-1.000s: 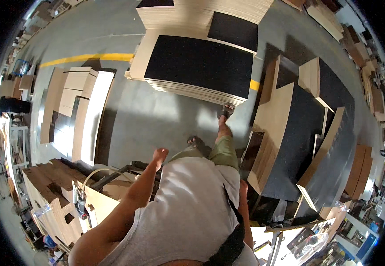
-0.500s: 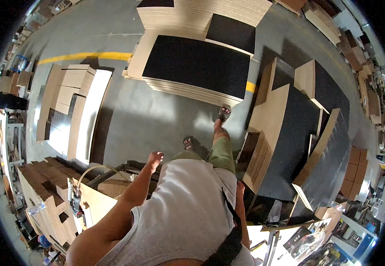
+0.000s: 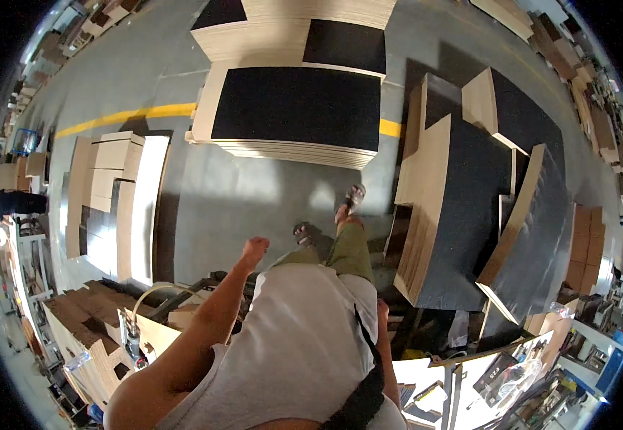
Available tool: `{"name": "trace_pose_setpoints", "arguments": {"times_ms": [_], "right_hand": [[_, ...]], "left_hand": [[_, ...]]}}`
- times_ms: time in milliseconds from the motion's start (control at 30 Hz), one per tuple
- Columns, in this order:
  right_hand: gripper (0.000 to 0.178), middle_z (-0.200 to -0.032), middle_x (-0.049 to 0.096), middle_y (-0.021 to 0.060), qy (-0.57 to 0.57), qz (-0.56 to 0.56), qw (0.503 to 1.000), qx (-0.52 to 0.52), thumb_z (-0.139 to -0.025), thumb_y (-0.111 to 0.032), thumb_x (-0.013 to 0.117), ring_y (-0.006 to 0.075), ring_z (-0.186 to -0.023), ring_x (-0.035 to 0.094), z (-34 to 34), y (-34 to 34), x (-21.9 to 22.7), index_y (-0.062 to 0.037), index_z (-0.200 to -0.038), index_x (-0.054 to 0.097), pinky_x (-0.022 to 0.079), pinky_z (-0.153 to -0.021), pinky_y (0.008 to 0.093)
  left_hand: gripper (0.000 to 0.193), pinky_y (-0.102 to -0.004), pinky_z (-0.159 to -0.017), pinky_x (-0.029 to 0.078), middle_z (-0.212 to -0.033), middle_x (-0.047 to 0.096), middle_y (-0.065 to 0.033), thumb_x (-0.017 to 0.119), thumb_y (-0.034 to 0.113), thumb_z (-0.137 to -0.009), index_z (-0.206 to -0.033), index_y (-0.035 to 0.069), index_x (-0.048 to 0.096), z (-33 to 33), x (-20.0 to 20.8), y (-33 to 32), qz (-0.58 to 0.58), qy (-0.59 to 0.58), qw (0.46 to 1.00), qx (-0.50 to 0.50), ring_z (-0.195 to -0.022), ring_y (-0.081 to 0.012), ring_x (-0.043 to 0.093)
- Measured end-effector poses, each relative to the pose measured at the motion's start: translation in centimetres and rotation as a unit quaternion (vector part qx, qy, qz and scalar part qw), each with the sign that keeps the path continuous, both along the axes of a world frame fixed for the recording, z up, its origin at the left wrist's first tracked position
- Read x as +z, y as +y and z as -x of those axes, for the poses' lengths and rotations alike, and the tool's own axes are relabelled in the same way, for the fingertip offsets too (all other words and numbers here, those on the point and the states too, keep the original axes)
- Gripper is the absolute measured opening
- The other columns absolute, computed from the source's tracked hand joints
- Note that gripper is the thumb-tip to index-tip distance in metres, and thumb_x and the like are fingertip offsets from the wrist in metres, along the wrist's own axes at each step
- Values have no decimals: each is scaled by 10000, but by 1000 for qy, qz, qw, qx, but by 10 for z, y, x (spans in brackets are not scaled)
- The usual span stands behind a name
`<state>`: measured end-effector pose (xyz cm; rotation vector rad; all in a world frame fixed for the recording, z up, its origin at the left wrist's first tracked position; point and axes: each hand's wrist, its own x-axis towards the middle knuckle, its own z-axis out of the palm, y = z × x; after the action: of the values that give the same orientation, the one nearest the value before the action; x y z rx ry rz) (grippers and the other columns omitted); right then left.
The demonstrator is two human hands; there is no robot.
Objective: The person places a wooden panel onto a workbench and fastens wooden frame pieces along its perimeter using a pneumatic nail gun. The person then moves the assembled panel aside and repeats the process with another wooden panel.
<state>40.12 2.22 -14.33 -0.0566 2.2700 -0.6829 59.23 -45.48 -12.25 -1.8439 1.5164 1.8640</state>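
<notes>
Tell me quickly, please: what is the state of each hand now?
Left hand: appears loosely closed, nothing visible in it.
Right hand: partly hidden beside the white tank top; cannot be told.

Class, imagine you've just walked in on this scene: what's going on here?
A person in a white sleeveless top and green cloth shorts is on a smooth gray floor. The left hand is out in front, with nothing visible in it. The right hand is partly hidden beside the body, so its grip is unclear. A rectangular stack of black-topped, pale-edged boards lies ahead.
</notes>
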Motion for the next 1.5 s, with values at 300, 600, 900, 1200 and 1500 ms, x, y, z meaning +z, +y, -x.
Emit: {"name": "trace_pose_setpoints", "arguments": {"times_ms": [300, 600, 900, 1200, 1500], "right_hand": [[322, -953, 727, 149, -42, -26, 996, -76, -922, -293, 641, 276, -851, 691, 54, -9, 24, -12, -1061, 716, 541, -754, 407], [217, -701, 661, 63, 13, 174, 925, -337, -907, -194, 597, 150, -602, 638, 113, 15, 84, -1, -896, 696, 498, -517, 297], [434, -661, 616, 58, 115, 279, 721, -624, -946, -405, 663, 136, -546, 551, 169, 65, 134, 12, -825, 658, 441, -517, 292], [572, -738, 531, 28, 211, 159, 704, -659, -881, -569, 700, 154, -637, 534, 285, 126, 120, -2, -903, 621, 451, -531, 310], [801, -1060, 672, 256, 221, 45, 539, -812, -843, -628, 696, 339, -925, 627, 346, 85, 118, 132, -1090, 639, 481, -881, 437]], "left_hand": [[177, -341, -645, 450, -720, 598, -21, 603, 220, -909, -851, 79, 692, 26, 9, 27, -14, -25, 999, -43, -691, -150, 565], [140, -414, -681, 503, -869, 687, -106, 659, 155, -801, -900, 61, 693, 92, -71, 13, 392, 101, 581, -706, -790, -301, 634], [267, -321, -660, 464, -906, 659, -32, 632, 277, -887, -1025, 56, 688, 391, 56, 88, 19, 50, 938, -342, -840, -166, 626], [228, -326, -642, 450, -906, 653, -18, 641, 229, -857, -1010, 68, 695, 529, 51, 97, 4, 21, 863, -505, -825, -163, 611], [246, -336, -675, 461, -915, 648, -49, 629, 252, -875, -982, 38, 685, 624, 31, 89, 8, 29, 841, -541, -835, -189, 604]]}}
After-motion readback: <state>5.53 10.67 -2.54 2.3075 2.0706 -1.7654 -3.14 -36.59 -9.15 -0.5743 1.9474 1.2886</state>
